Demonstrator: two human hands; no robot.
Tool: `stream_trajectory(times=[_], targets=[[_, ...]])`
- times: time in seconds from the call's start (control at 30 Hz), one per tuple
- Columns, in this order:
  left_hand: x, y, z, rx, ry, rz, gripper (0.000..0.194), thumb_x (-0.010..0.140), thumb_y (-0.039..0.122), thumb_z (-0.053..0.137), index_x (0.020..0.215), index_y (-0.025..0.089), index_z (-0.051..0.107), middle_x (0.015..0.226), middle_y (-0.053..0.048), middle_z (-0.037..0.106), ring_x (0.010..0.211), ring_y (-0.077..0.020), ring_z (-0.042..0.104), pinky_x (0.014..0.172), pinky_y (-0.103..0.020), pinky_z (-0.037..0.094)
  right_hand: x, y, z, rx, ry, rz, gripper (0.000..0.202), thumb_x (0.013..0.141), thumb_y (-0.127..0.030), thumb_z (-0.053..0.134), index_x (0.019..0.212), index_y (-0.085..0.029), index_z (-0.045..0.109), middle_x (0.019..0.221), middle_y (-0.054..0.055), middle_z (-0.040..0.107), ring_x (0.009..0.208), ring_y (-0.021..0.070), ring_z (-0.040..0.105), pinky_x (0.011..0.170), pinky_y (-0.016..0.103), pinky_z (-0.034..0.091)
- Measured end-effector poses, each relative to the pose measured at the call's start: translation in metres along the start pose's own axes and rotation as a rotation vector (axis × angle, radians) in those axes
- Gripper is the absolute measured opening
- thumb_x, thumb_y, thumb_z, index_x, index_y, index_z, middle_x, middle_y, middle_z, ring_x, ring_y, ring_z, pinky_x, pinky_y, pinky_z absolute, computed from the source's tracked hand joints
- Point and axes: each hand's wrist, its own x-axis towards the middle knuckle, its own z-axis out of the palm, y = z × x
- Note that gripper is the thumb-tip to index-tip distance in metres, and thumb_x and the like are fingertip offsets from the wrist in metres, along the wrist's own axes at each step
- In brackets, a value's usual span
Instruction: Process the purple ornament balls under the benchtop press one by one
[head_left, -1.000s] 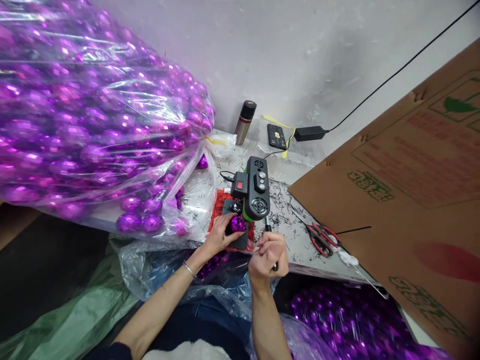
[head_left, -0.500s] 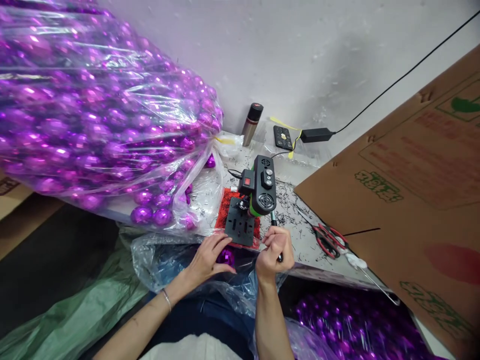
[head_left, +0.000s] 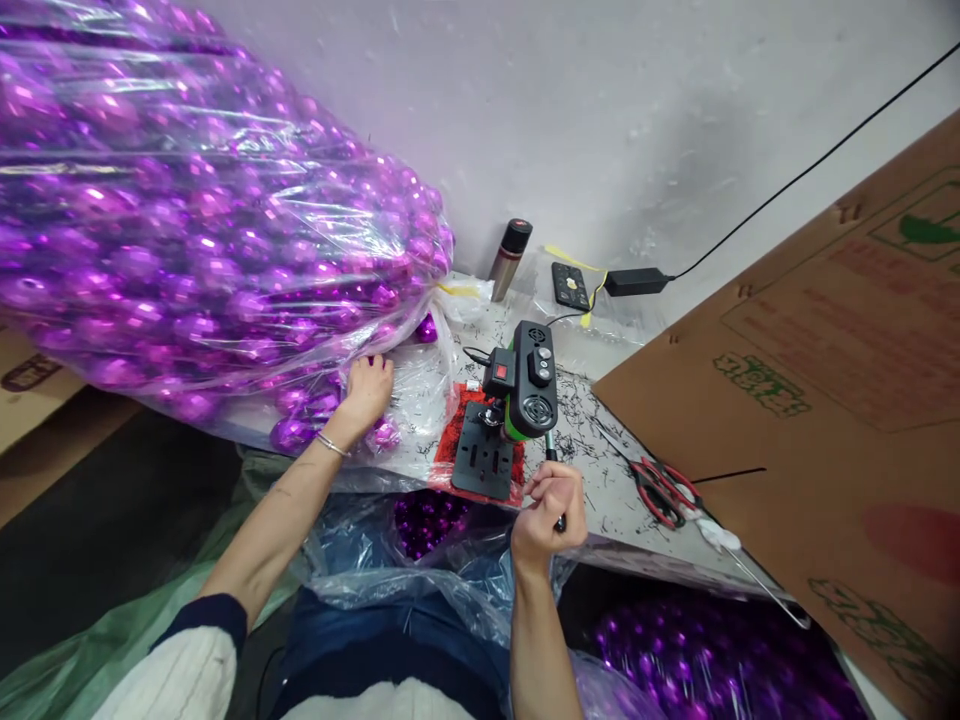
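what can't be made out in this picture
All in the head view:
Left hand: anything under it is hidden by its own back.
Lever handle: middle hidden by the right hand.
Large bag of balls: cut off by the left and top edges.
Carton's red print: too blurred to read.

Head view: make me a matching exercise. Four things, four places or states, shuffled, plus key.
Things
1. left hand
2. right hand
3. scissors
4. black plate

Places or states
A. closed around the lever
B. beside the large cardboard box
C. on the red mat
D. by the big clear bag of purple balls

Pairs: 1-D, 2-A, 3-B, 4-C
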Motion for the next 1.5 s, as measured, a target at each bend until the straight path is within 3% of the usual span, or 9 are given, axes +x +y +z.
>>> stream_trajectory(times=[0.17, 0.27, 0.47, 0.6, 0.77, 0.9, 1.0, 1.13, 1.5], targets=[[0.002, 0.007, 0.001, -0.008, -0.071, -0.053, 0.045, 0.099, 0.038, 0.062, 0.125, 0.001, 0.064, 0.130, -0.034, 0.062, 0.123, -0.0466, 0.063, 0.098, -0.050, 0.052, 0.000, 0.000, -0.001, -0.038, -0.038, -0.018, 0.040, 0.107, -0.024, 0.043, 0.067, -0.023, 0.046, 0.065, -0.003, 0.050, 0.062, 0.0125, 0.058, 0.057, 0.027, 0.044], [-0.004, 0.009, 0.006, -0.081, -0.155, -0.002, 0.060, 0.103, 0.054, 0.055, 0.138, 0.006, 0.059, 0.131, -0.031, 0.065, 0.117, -0.0435, 0.069, 0.097, -0.050, 0.054, -0.001, 0.001, -0.001, -0.013, -0.017, -0.009, 0.039, 0.106, -0.023, 0.044, 0.067, -0.023, 0.047, 0.065, -0.003, 0.050, 0.062, 0.0127, 0.058, 0.056, 0.026, 0.043], [-0.005, 0.010, 0.019, -0.412, -0.155, 0.172, 0.054, 0.097, 0.044, 0.061, 0.143, 0.014, 0.058, 0.135, -0.021, 0.071, 0.124, -0.0364, 0.069, 0.108, -0.046, 0.051, -0.001, 0.001, 0.001, 0.014, -0.023, -0.030, 0.037, 0.105, -0.018, 0.045, 0.068, -0.023, 0.049, 0.067, -0.002, 0.053, 0.064, 0.0136, 0.058, 0.057, 0.028, 0.044], [-0.006, 0.013, 0.012, -0.677, -0.114, 0.047, 0.056, 0.085, 0.054, 0.075, 0.126, 0.015, 0.067, 0.117, -0.016, 0.077, 0.108, -0.0344, 0.073, 0.097, -0.046, 0.058, 0.002, 0.000, -0.001, -0.014, -0.047, -0.078, 0.037, 0.103, -0.014, 0.044, 0.068, -0.023, 0.049, 0.064, -0.003, 0.051, 0.064, 0.0144, 0.058, 0.057, 0.028, 0.043], [-0.038, 0.035, 0.003, -1.365, -0.223, -0.047, 0.071, 0.088, 0.056, 0.074, 0.147, 0.020, 0.058, 0.136, -0.015, 0.071, 0.103, -0.0267, 0.075, 0.082, -0.039, 0.064, 0.015, -0.007, -0.001, -0.009, -0.052, -0.113, 0.036, 0.101, -0.011, 0.046, 0.067, -0.022, 0.050, 0.061, -0.004, 0.050, 0.064, 0.0136, 0.058, 0.060, 0.028, 0.043], [-0.070, 0.064, 0.026, -1.613, -0.304, -0.016, 0.062, 0.094, 0.051, 0.068, 0.150, 0.027, 0.058, 0.143, -0.012, 0.069, 0.109, -0.0247, 0.075, 0.082, -0.034, 0.065, 0.029, -0.016, 0.001, -0.020, -0.036, -0.099, 0.039, 0.103, -0.013, 0.046, 0.066, -0.022, 0.048, 0.059, -0.005, 0.048, 0.062, 0.0127, 0.057, 0.060, 0.028, 0.041], [-0.082, 0.084, 0.055, -1.591, -0.290, -0.029, 0.059, 0.097, 0.053, 0.063, 0.150, 0.027, 0.058, 0.142, -0.011, 0.071, 0.111, -0.0251, 0.075, 0.080, -0.033, 0.065, 0.036, -0.019, 0.001, -0.039, -0.054, -0.101, 0.038, 0.104, -0.014, 0.047, 0.067, -0.023, 0.049, 0.060, -0.004, 0.049, 0.060, 0.0127, 0.057, 0.059, 0.029, 0.042], [-0.088, 0.101, 0.083, -1.352, -0.116, 0.002, 0.062, 0.091, 0.051, 0.074, 0.144, 0.022, 0.061, 0.126, -0.010, 0.078, 0.110, -0.0265, 0.076, 0.092, -0.039, 0.063, 0.037, -0.019, -0.001, -0.052, -0.086, -0.117, 0.036, 0.104, -0.015, 0.047, 0.069, -0.023, 0.049, 0.061, -0.004, 0.050, 0.060, 0.0127, 0.057, 0.058, 0.029, 0.043], [-0.092, 0.110, 0.095, -0.880, 0.180, 0.326, 0.057, 0.093, 0.047, 0.078, 0.140, 0.021, 0.060, 0.130, -0.014, 0.075, 0.120, -0.0313, 0.073, 0.102, -0.046, 0.059, 0.031, -0.015, -0.002, -0.065, -0.088, -0.172, 0.035, 0.104, -0.012, 0.046, 0.071, -0.022, 0.048, 0.062, -0.004, 0.049, 0.062, 0.0117, 0.056, 0.058, 0.028, 0.040]])
